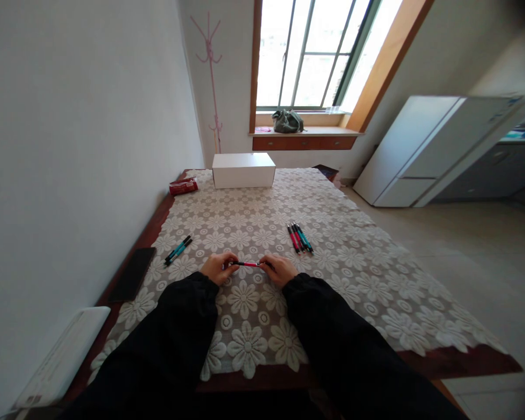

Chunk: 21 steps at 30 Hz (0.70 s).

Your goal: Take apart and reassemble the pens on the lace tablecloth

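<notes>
A red and black pen [248, 264] lies level between my two hands, just above or on the lace tablecloth. My left hand [219, 268] pinches its black left end. The right end is between the fingertips of my right hand [279, 270]. To the right, several red and teal pens [300, 238] with black ends lie side by side in a group. Off to the left, teal and black pens [178, 250] rest close together at a slant.
A white box [244, 170] stands at the table's far end, with a red packet [184, 186] left of it. Along the left edge lie a dark flat phone-like slab [133, 274] and a white device [65, 356]. The flowered tablecloth [247, 344] covers the wooden table.
</notes>
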Tool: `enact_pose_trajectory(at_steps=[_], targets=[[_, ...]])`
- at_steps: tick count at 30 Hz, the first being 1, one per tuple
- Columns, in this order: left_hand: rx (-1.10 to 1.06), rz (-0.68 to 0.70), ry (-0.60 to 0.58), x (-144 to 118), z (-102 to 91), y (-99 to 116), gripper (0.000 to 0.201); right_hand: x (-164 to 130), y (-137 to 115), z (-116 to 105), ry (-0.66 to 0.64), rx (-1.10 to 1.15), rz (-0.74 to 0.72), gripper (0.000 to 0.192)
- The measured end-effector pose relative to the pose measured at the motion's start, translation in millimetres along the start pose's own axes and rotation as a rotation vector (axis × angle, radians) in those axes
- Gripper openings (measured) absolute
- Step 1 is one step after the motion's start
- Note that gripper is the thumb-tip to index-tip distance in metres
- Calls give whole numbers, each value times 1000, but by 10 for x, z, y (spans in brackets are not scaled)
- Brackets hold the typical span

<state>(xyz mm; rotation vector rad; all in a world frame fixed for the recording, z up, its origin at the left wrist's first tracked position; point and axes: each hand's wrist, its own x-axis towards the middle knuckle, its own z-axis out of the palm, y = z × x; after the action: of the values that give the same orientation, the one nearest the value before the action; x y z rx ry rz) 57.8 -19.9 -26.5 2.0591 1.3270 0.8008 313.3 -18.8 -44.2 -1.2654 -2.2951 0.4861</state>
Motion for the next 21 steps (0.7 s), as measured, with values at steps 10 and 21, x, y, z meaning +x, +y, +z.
enact_pose_trajectory(at_steps=[10, 21], targets=[[155, 18, -51, 5, -56, -35, 22, 25, 51, 12, -21, -61, 0, 27], [223, 66, -73, -23, -34, 83, 21, 22, 36, 30, 23, 32, -1, 32]])
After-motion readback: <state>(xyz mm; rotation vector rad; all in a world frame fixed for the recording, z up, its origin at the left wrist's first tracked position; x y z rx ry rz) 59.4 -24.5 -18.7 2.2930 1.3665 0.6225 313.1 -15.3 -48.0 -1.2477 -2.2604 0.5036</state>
